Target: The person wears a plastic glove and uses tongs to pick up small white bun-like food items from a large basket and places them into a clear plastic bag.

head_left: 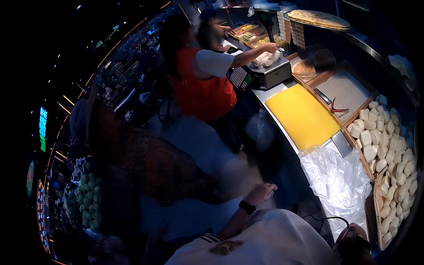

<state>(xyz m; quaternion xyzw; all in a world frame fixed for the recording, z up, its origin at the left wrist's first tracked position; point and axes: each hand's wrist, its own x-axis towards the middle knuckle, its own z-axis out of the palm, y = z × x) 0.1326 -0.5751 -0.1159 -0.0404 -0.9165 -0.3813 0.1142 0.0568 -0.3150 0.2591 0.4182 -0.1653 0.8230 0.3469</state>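
Note:
My left hand (261, 193) hangs in front of the counter with a black band on its wrist. Its fingers are loosely apart and hold nothing; it is blurred. Nearest to it is a pile of clear plastic bags (338, 181) on the white counter (276, 99). At the lower right, a brownish blurred shape that may be my right hand (352, 240) lies by a black cable (324, 218); its grip cannot be made out. My white shirt (269, 240) fills the lower edge.
A person in a red vest (201, 86) reaches to a white bag (266, 58) on a scale (269, 73). A yellow cutting board (302, 115), trays of white buns (388, 145), red tongs (338, 108), a round flatbread (318, 18) and green fruit (86, 198) are around.

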